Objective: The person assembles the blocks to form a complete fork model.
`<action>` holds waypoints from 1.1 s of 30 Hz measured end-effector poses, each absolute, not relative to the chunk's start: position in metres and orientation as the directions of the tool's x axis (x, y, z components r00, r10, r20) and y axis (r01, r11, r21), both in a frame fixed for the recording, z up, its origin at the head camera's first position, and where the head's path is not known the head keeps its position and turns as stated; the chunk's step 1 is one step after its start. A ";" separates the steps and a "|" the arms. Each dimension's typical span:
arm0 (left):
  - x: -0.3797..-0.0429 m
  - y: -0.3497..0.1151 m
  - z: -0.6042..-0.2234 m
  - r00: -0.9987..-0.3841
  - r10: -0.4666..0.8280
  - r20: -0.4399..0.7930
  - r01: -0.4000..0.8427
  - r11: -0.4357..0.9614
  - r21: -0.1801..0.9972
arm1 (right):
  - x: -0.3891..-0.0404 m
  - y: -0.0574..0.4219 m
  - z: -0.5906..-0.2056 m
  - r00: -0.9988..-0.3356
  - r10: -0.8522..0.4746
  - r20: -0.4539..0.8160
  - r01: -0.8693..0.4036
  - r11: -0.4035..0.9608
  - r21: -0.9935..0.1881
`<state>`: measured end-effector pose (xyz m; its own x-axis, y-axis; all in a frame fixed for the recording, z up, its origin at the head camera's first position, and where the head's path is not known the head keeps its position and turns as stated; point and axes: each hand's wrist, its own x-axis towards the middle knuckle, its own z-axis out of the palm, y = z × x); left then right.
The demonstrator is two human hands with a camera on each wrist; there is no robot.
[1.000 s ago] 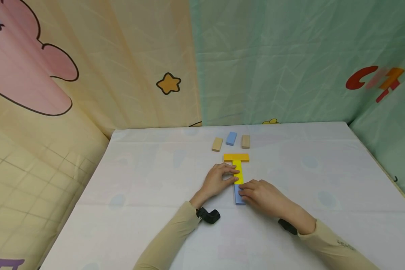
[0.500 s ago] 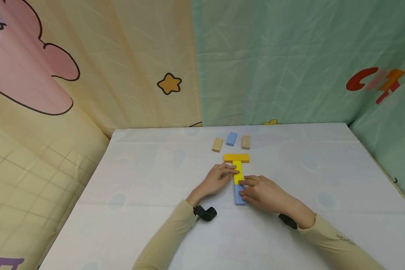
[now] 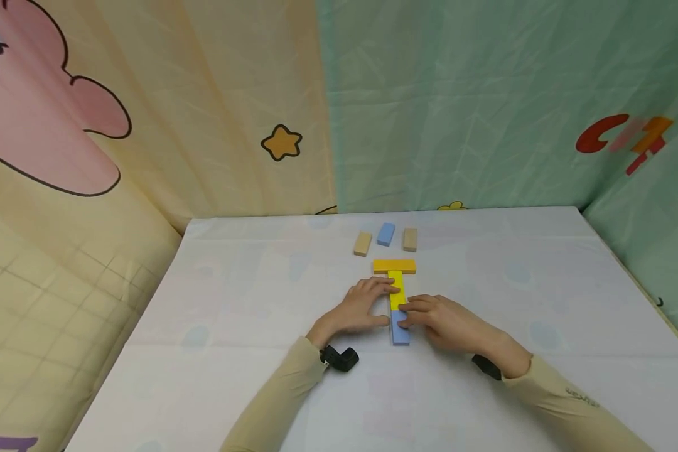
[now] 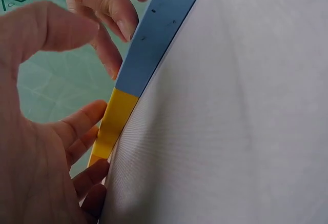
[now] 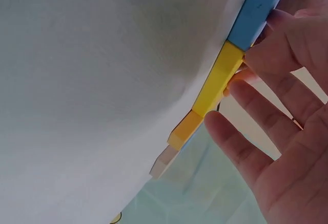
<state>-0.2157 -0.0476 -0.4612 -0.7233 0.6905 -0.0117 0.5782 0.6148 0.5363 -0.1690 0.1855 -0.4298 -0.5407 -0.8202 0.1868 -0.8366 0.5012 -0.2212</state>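
Note:
A yellow block [image 3: 396, 300] and a blue block [image 3: 400, 336] lie end to end on the white tabletop, under an orange block [image 3: 394, 266] set crosswise at the far end. My left hand [image 3: 358, 309] lies along the left side with its fingertips on the yellow block. Its thumb is spread away toward the blue block; in the left wrist view that thumb stands apart from the blue block [image 4: 155, 37]. From the right, my right hand [image 3: 449, 321] touches the row near the seam between the yellow and blue blocks with relaxed fingers.
Beyond the orange block lie a tan block [image 3: 362, 243], a second blue block [image 3: 386, 234] and another tan block [image 3: 410, 239]. The white-covered table [image 3: 203, 389] ends at patterned curtains [image 3: 463, 113] behind and on both sides.
My left thumb has moved off the yellow block, down toward the blue one, as the hand spread. My right hand's fingers have parted, one reaching up to the yellow block. The blocks look unmoved.

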 end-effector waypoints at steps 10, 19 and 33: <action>-0.210 -0.050 -0.467 -0.717 0.697 0.015 0.613 0.619 0.491 | -0.171 0.181 -0.429 -0.552 -0.816 0.171 -0.823 0.502 -0.265; -0.205 -0.045 -0.471 -0.746 0.663 0.054 0.606 0.643 0.468 | -0.174 0.179 -0.430 -0.564 -0.805 0.184 -0.816 0.509 -0.274; -0.201 -0.039 -0.470 -0.759 0.644 0.090 0.616 0.668 0.417 | -0.180 0.179 -0.429 -0.572 -0.799 0.186 -0.809 0.511 -0.292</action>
<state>-0.2009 -0.0388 -0.4695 -0.7593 0.6444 0.0905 0.6165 0.6679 0.4170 -0.1799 0.1794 -0.4288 -0.5716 -0.7990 0.1865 -0.8088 0.5105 -0.2919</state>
